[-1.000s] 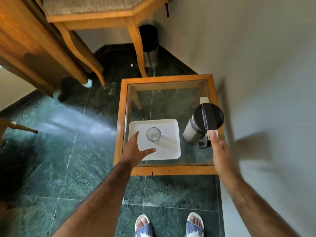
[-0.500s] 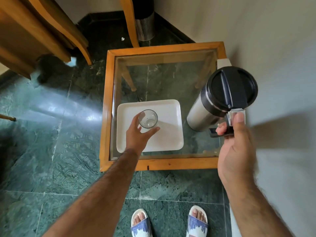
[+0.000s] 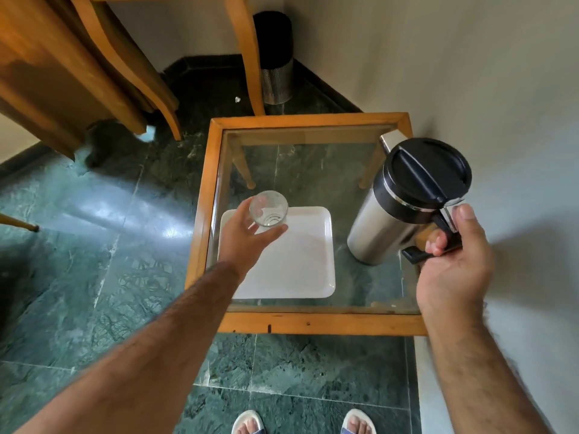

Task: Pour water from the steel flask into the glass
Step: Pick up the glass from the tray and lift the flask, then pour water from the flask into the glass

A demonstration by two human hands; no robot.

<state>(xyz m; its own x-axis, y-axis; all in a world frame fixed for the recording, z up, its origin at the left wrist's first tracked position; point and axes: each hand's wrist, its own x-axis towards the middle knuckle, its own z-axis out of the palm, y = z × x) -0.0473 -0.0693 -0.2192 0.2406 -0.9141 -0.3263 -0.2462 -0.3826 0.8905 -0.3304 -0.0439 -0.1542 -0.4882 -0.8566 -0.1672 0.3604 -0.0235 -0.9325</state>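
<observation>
Two hands loaded, pour not started

Both hands were occupied. Left hand (image 3: 247, 238) was grasping the glass (image 3: 268, 208), fingers curled round its lower wall, holding it above the far-left corner of the white tray (image 3: 300, 270); whether it was fully clear of the tray could not be told for sure, but it looked lifted. Glass looked empty, mouth facing up and slightly toward the camera.

Right hand (image 3: 454, 264) was clenched on the black handle (image 3: 438, 242) of the steel flask (image 3: 398, 211), thumb up on the metal lever near the lid (image 3: 427, 173). Flask was held over the right side of the tabletop (image 3: 313, 322), apparently lifted, long axis tilted with the top toward the camera and right, base down-left. Lid was on; spout side was not clearly visible.

Key relation: glass sat to the left of the flask, well apart, with bare tray and glass top between them. Flask's handle faced right, so its pouring side probably faced left, toward the glass. Judgement: next move needs the two brought together and the flask tipped leftward over the glass mouth. Risk: small glass opening, so spill onto the tray seems likely if alignment is off.

Wooden furniture legs and a bin (image 3: 275, 64) stood beyond, not involved.
</observation>
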